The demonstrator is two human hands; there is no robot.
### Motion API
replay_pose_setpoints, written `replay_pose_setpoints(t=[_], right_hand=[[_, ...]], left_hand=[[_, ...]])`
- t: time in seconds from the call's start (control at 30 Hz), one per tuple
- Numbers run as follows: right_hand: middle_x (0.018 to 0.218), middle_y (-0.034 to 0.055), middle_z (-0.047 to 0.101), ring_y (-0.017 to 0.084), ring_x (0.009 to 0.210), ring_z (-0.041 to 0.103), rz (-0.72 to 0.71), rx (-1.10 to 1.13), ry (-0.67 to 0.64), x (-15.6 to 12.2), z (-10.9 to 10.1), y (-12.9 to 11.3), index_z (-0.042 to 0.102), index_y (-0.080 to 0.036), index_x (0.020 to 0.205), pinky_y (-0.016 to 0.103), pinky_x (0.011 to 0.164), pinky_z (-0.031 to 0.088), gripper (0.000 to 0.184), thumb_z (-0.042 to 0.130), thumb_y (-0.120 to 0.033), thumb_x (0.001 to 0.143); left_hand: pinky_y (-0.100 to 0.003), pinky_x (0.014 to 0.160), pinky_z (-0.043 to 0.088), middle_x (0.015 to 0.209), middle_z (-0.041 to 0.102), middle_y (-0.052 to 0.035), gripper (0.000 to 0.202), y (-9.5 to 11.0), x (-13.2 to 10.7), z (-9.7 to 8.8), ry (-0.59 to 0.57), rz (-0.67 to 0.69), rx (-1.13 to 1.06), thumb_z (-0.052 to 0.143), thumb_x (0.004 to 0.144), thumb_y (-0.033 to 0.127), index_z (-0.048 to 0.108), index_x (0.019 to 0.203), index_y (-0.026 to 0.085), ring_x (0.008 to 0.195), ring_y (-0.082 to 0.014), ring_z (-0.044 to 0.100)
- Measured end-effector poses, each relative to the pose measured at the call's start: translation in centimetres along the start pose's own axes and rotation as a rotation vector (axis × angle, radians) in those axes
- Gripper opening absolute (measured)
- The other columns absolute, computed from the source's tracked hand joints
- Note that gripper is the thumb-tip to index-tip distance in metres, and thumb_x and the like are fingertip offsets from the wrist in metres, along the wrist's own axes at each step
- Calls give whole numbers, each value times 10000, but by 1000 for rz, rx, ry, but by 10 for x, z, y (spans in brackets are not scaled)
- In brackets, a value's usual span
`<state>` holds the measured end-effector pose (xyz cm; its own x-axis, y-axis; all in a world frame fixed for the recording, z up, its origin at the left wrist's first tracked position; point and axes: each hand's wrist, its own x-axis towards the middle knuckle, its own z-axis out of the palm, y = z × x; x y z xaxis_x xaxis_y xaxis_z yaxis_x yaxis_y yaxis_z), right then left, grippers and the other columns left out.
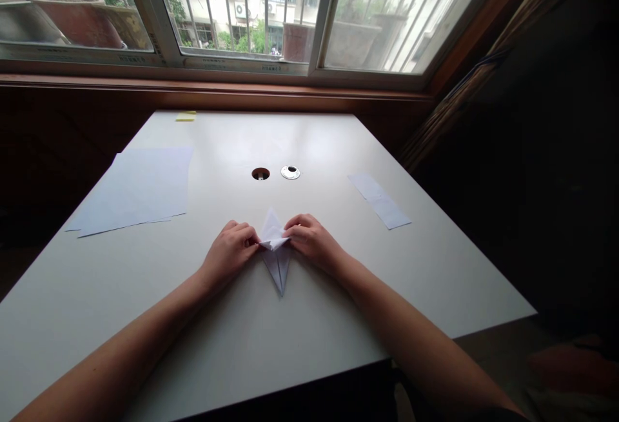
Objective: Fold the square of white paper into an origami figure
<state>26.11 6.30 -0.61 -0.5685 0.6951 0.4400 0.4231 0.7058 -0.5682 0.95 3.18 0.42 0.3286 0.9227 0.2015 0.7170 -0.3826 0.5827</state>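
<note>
A folded piece of white paper (277,266) lies on the white table (232,357), long and pointed at its near and far ends. Across its middle a layer stands raised as a small crosswise fold. My left hand (233,246) pinches the left corner of that fold between thumb and fingers. On the opposite side, my right hand (310,239) grips the right corner, its fingers bent and closed. The fingertips partly cover both corners of the paper.
Several sheets of white paper (140,190) lie at the left. A narrow white strip of paper (380,200) rests at the right. Beyond my hands are a round cable hole (260,174) and its metal cover (291,172). Yellow sticky notes (186,116) sit near the far edge, below a window (242,15).
</note>
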Motion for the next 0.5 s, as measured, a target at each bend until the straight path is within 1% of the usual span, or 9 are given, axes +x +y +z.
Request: replay_pose_setpoints(t=[0.1,0.17,0.23,0.37,0.5], right_hand=[[954,66,674,194,904,629,-21,-111,0,-1,-2,0,734,-235,912,321,823,530,122,648,-155,883],[937,61,661,169,835,634,-18,-111,-24,-2,-3,-1,733,-233,934,282,762,524,151,612,-148,902],[951,56,658,154,807,638,-20,-110,-39,-4,-5,-3,729,-239,954,264,735,516,166,587,-161,919],[942,61,666,165,826,632,-51,-168,-49,-6,-8,-3,723,-243,979,282,754,508,183,551,-190,947],[920,78,663,194,859,613,-53,-235,-48,-6,-7,1,731,-228,945,318,787,501,170,563,-207,950]], left_hand=[[-312,773,439,839,659,-19,96,-1,-1,1,26,30,6,626,875,228,681,797,227,880,-208,518],[-322,805,449,911,667,-25,116,-3,-1,2,41,84,0,602,894,213,708,857,243,904,-207,525],[-321,800,455,933,665,-33,148,-5,-3,3,49,142,9,586,907,195,723,899,251,889,-201,534],[-307,737,452,858,653,-43,174,-7,-5,2,59,215,72,562,929,177,725,939,235,826,-193,539],[-303,740,452,864,648,-48,164,-7,-5,0,39,235,97,553,938,180,711,957,220,835,-193,545]])
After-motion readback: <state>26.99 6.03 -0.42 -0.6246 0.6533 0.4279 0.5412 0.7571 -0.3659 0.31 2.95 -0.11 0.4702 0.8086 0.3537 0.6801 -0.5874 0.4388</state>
